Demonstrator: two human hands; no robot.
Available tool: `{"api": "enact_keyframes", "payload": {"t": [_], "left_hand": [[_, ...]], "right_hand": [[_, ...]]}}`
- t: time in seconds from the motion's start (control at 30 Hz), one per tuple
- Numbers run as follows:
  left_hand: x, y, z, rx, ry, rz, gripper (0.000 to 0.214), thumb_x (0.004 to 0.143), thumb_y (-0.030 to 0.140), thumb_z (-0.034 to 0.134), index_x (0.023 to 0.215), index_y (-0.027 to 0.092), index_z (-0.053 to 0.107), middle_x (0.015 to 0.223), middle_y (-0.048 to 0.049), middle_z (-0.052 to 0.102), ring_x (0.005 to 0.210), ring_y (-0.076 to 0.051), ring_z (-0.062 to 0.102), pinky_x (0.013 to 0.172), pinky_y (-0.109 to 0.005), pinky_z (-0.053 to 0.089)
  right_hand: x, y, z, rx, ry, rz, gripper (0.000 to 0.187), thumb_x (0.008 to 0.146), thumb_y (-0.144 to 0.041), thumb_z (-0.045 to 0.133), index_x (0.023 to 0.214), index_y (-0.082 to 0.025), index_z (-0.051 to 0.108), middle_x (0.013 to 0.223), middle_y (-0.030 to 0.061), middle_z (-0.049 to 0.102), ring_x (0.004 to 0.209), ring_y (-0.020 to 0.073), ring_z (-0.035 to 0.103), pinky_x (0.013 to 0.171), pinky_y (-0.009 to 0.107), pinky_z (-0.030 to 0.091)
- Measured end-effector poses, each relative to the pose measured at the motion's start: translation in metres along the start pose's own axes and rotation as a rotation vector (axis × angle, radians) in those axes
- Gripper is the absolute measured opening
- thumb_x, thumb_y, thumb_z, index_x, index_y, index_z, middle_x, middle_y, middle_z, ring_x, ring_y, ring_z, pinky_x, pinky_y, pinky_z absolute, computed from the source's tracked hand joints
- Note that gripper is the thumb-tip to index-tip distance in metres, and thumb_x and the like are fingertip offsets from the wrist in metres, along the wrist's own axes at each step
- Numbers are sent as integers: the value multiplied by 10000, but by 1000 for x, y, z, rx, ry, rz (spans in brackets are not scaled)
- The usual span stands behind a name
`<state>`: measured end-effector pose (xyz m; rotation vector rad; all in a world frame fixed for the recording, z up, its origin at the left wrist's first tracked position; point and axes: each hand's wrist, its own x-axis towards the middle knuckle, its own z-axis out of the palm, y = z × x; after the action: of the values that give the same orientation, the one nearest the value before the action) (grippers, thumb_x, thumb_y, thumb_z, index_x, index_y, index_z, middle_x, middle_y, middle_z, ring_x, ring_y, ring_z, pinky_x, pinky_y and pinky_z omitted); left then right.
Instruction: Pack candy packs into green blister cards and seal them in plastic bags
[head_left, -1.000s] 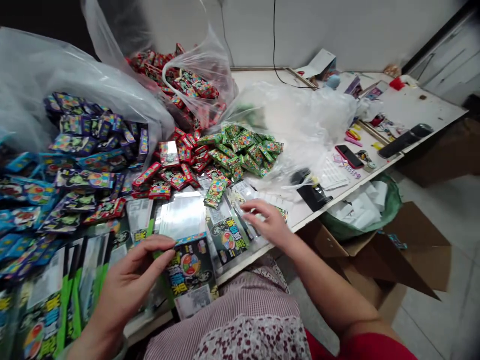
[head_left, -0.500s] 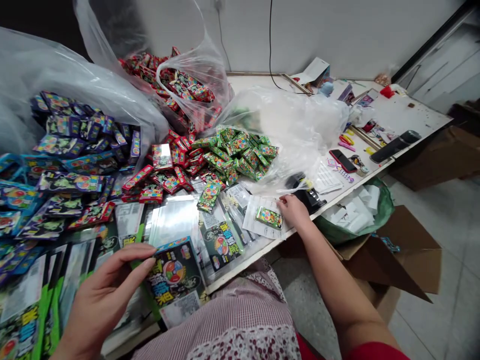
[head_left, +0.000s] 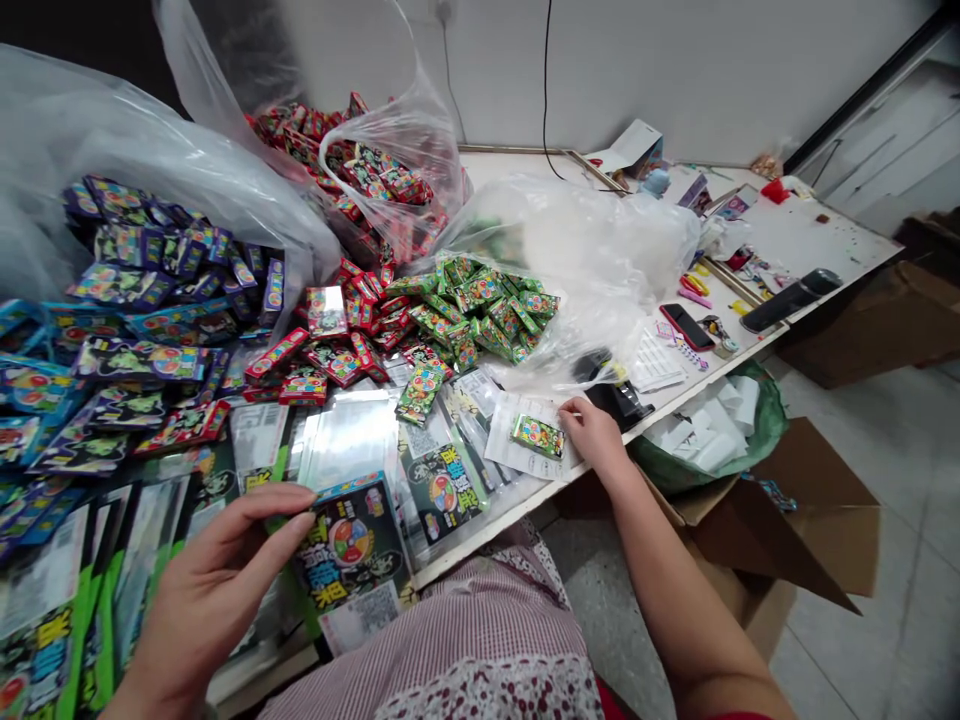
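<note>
**left hand point(head_left: 225, 575):** fingers lie nearly straight across the left edge of a dark printed packet with a colour-wheel graphic point(head_left: 352, 548), held upright-tilted in a pinching hold over the table, thumb hidden behind it.

**right hand point(head_left: 598, 437):** loosely open, not gripping; fingertips point(head_left: 564, 407) rest on a white paper sheet point(head_left: 521, 445), just beside a small green packet point(head_left: 538, 436) lying on that sheet.

**around the hands:** clear plastic sleeves point(head_left: 349, 435) and a flat dark packet point(head_left: 442, 490) lie between the hands; a black device point(head_left: 615, 402), its kind unclear, stands just past the right hand.

**heaps on the table:** blue packets point(head_left: 150, 300), red packets point(head_left: 330, 345) and green packets point(head_left: 480, 310), the red also spilling from a clear plastic bag point(head_left: 397, 130); a second crumpled bag point(head_left: 577, 250) lies behind the green heap.

**further along:** a smartphone point(head_left: 686, 325) and a black flask point(head_left: 791, 300) on the table top.

**below the table edge point(head_left: 510, 510):** a green bag of white paper scraps point(head_left: 709, 440) and an open cardboard box point(head_left: 795, 530).
</note>
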<state>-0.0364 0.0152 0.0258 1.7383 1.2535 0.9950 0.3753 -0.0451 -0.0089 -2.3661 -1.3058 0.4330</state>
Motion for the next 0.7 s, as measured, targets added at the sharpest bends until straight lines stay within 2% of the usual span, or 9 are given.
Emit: {"api": "enact_keyframes", "payload": {"t": [0.1, 0.17, 0.23, 0.3, 0.37, 0.4, 0.47, 0.53, 0.7], "left_hand": [[0, 3, 2, -19, -20, 34, 93, 812, 256, 648, 857, 335, 670, 886, 55, 678, 874, -179, 643, 782, -310, 545], [-1, 10, 5, -47, -35, 74, 94, 801, 226, 658, 867, 293, 662, 879, 31, 673, 859, -176, 637, 774, -300, 532], [-2, 18, 9, -92, -39, 116, 83, 778, 215, 680, 851, 235, 646, 839, -1, 656, 810, -170, 623, 738, -285, 516], [-3, 25, 14, -130, -42, 131, 62, 790, 207, 668, 830, 202, 621, 802, -15, 623, 779, -158, 601, 714, -272, 493], [-5, 28, 16, -159, -65, 138, 52, 809, 195, 650, 831, 193, 602, 794, -14, 593, 768, -146, 580, 714, -270, 473], [-6, 29, 16, -173, -73, 139, 49, 819, 193, 639, 835, 191, 593, 794, -13, 584, 765, -143, 571, 715, -272, 466], [-9, 29, 15, -198, -80, 138, 33, 838, 190, 613, 844, 188, 580, 801, -14, 574, 769, -143, 559, 719, -278, 455], [-13, 28, 13, -222, -77, 130, 7, 856, 191, 580, 857, 187, 575, 810, -17, 569, 778, -147, 551, 725, -287, 448], [-16, 23, 10, -270, -73, 96, 69, 891, 201, 511, 874, 189, 577, 824, -16, 562, 789, -150, 544, 725, -298, 430]], "right_hand": [[-9, -10, -10, 108, -13, -44, 177, 857, -314, 504, 815, -192, 626, 836, 67, 686, 765, 203, 631, 700, 315, 464], [-19, -35, -16, 205, -71, -124, 208, 862, -357, 505, 801, -188, 609, 831, 64, 671, 761, 196, 620, 706, 317, 480], [-30, -75, -21, 344, -200, -278, 230, 874, -398, 519, 793, -199, 601, 820, 38, 659, 768, 174, 614, 728, 298, 490], [-42, -123, -23, 558, -415, -559, 206, 881, -367, 559, 778, -195, 605, 854, 47, 657, 809, 172, 609, 763, 310, 487], [-51, -167, -21, 601, -547, -724, 165, 884, -317, 572, 776, -200, 617, 846, 34, 657, 806, 158, 605, 774, 309, 477], [-54, -186, -18, 586, -591, -759, 154, 879, -302, 576, 770, -201, 618, 838, 28, 658, 796, 153, 602, 760, 304, 474], [-57, -213, -9, 505, -648, -773, 140, 864, -284, 582, 760, -197, 616, 816, 20, 654, 777, 148, 593, 719, 289, 461], [-57, -228, 0, 417, -694, -757, 136, 849, -276, 588, 749, -187, 611, 782, 16, 647, 745, 143, 580, 678, 275, 441], [-56, -232, 12, 338, -771, -670, 151, 840, -284, 582, 732, -180, 606, 720, 13, 636, 674, 135, 560, 583, 252, 397]]}}
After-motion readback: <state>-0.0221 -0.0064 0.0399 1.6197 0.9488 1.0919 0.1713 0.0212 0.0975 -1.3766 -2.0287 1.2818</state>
